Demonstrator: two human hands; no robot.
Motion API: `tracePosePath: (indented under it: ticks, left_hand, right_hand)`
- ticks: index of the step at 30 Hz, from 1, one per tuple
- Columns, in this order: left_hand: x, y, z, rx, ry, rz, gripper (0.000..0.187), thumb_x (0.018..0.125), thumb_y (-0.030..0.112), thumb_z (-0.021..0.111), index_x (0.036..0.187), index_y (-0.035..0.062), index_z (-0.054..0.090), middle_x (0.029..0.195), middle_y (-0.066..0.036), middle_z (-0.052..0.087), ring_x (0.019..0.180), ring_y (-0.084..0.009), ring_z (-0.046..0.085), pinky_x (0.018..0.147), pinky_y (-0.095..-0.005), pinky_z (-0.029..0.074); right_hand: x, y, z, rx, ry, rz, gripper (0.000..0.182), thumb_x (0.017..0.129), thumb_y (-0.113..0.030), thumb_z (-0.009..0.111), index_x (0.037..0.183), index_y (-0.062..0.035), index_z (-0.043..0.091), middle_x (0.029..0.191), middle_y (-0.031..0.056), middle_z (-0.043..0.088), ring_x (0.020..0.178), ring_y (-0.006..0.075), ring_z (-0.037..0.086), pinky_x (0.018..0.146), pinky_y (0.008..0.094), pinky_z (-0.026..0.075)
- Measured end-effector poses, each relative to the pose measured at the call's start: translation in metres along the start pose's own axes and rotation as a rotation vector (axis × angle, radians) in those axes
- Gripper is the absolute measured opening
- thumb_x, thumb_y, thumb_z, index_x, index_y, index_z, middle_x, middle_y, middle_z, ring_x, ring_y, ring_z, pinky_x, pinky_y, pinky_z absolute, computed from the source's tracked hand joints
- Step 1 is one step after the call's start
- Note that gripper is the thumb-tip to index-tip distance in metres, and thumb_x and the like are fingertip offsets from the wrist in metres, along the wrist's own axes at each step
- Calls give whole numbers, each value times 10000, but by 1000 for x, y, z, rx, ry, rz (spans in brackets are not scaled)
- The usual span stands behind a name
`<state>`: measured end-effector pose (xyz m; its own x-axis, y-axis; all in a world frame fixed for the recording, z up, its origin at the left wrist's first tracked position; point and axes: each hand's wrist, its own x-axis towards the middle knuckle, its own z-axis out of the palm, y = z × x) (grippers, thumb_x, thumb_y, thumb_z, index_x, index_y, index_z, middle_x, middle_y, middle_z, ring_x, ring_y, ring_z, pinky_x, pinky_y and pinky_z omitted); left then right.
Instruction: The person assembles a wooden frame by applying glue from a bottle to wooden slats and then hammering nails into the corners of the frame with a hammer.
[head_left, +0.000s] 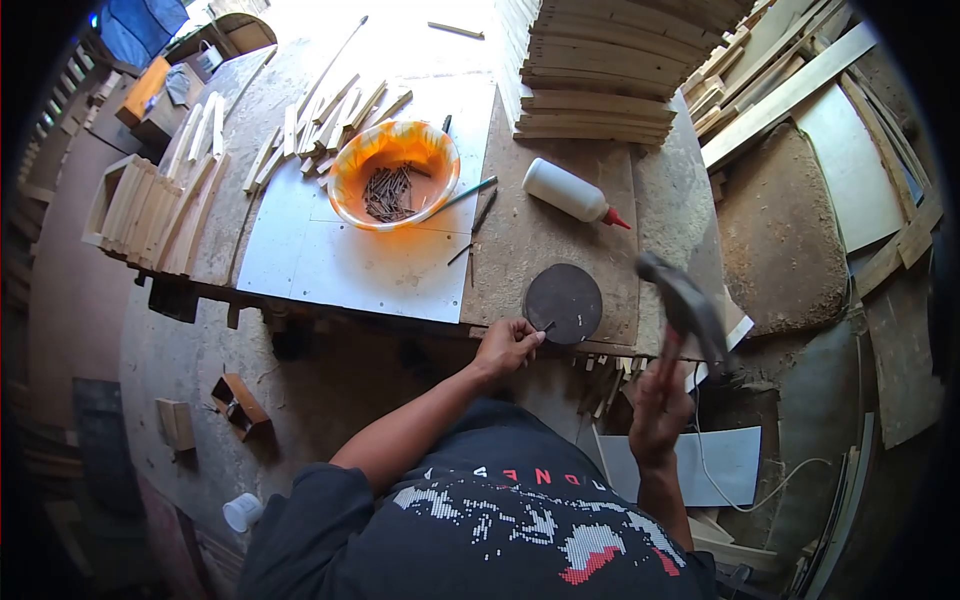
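My left hand (508,345) is at the front edge of the workbench, its thumb and forefinger pinching a small nail (548,326) against a dark round disc (568,295). A claw hammer (698,312) is raised to the right of the disc, its head slightly blurred. My right hand (660,408) is wrapped round the hammer's handle. Beyond the left hand stands an orange and white bowl (430,205) holding many nails (390,192). A white bottle with a red tip (568,190) lies on its side behind the disc.
A tall stack of wooden strips (600,75) rises at the back right of the workbench (660,205). Loose wood pieces (335,115) lie behind the bowl, and joined pieces (150,210) stand at the left. A pencil (470,190) touches the bowl. Boards (790,90) lean on the right.
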<state>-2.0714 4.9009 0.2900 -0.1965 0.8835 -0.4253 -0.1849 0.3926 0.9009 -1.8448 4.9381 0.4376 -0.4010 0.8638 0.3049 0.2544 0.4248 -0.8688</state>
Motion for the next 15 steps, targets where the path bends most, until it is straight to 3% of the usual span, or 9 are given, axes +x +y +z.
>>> tracePosePath:
  ticks: [1, 3, 5, 7, 8, 10, 15]
  left_hand:
    - [-1, 2, -2, 15, 8, 2, 224, 943, 239, 650, 874, 29, 610, 640, -18, 605, 542, -76, 555, 511, -224, 440]
    - [-3, 8, -9, 9, 107, 66, 220, 932, 231, 650, 860, 24, 629, 651, -41, 622, 558, -104, 573, 528, -260, 451]
    - [1, 9, -25, 116, 271, 151, 224, 917, 237, 656, 852, 22, 645, 672, -71, 638, 588, -150, 596, 558, -298, 465]
    - [7, 14, -50, 332, 492, 255, 237, 898, 256, 668, 852, 24, 659, 703, -107, 653, 632, -214, 623, 602, -337, 481]
    - [10, 19, -62, 412, 573, 223, 235, 868, 269, 680, 870, 34, 680, 760, -138, 651, 717, -298, 632, 687, -391, 496]
    - [20, 28, -83, 548, 634, 237, 226, 866, 269, 678, 902, 45, 690, 792, -128, 642, 783, -299, 632, 742, -400, 496]
    - [32, 42, -109, 696, 808, 422, 202, 844, 231, 690, 933, 50, 687, 856, -118, 611, 933, -283, 610, 820, -409, 481]
  right_hand:
    - [2, -6, 2, 91, 47, -53, 302, 999, -315, 506, 1037, -17, 516, 654, -30, 433, 540, 39, 390, 451, 214, 295]
    - [-2, -14, 5, 143, 95, -21, 340, 990, -307, 520, 1112, 11, 517, 669, -25, 450, 552, 37, 410, 472, 198, 308]
    - [-8, -9, 0, 211, 15, 5, 332, 979, -233, 530, 1163, 44, 543, 705, -4, 511, 579, 78, 471, 522, 240, 368]
    - [-10, -3, 7, 129, -8, 73, 254, 983, -236, 530, 1040, 9, 562, 657, 0, 492, 570, 78, 464, 508, 257, 361]
    - [-13, 8, 10, 58, -40, 91, 239, 984, -238, 530, 1002, -1, 561, 648, 4, 486, 567, 78, 461, 504, 262, 360]
    - [-17, 24, 21, -4, -79, 107, 242, 986, -251, 538, 877, -35, 531, 626, 12, 468, 546, 89, 446, 492, 287, 355]
    - [-26, 44, 41, -7, -128, 279, 273, 982, -285, 552, 879, -32, 539, 591, 26, 465, 524, 112, 447, 496, 308, 365]
